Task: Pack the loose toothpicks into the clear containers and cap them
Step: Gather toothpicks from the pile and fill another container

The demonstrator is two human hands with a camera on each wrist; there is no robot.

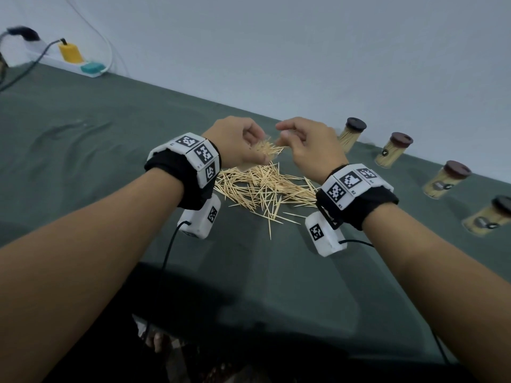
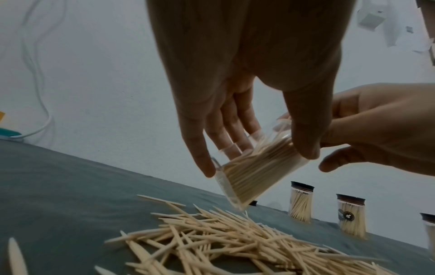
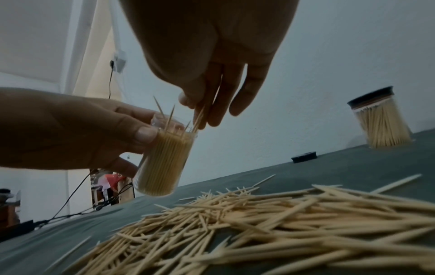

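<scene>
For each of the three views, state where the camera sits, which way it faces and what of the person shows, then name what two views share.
Head: worn on the head, looking forward and down at the loose toothpicks; shows both forearms, left hand and right hand.
Left wrist: under the left wrist, looking along the fingers at the open container they hold.
Right wrist: under the right wrist, looking along the fingers feeding toothpicks in; the left hand shows too.
Shared: both wrist views show the held container, the pile and capped jars behind.

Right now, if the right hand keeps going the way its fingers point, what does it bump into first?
Most likely the open clear container held by the left hand. The right hand points down at its mouth, pinching a few toothpicks that would enter first.
</scene>
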